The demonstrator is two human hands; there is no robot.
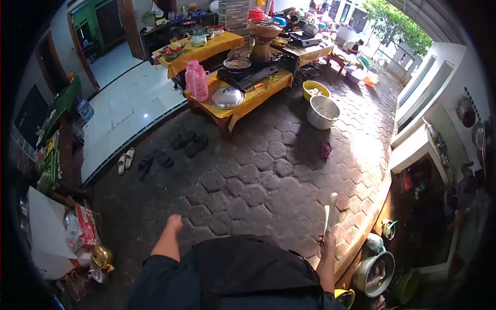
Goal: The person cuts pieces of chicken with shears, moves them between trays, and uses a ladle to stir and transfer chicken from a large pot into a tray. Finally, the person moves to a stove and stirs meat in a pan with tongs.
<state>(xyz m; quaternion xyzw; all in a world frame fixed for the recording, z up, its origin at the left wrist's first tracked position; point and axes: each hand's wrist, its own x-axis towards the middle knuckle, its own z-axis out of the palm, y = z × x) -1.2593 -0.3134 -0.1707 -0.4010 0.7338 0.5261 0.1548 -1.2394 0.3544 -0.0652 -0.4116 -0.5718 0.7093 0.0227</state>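
Observation:
My right hand [328,238] is wrapped round long, slim metal utensils [332,206], which stick up above the fist with their rounded ends uppermost. The kind of utensil is more than I can tell from here. My left hand [174,223] hangs out in front of my body with the fingers curled in, holding nothing that shows. Beneath both hands lies the hexagonal stone paving [253,191]. Below and right of my right hand sits a large metal pot [374,275].
Ahead, a yellow-covered table [258,101] bears a gas stove [248,75], a domed lid [226,97] and a pink jug [196,81]. A metal basin [323,112], a yellow tub [315,89], a dark red cloth [325,150] and sandals [163,158] lie on the ground.

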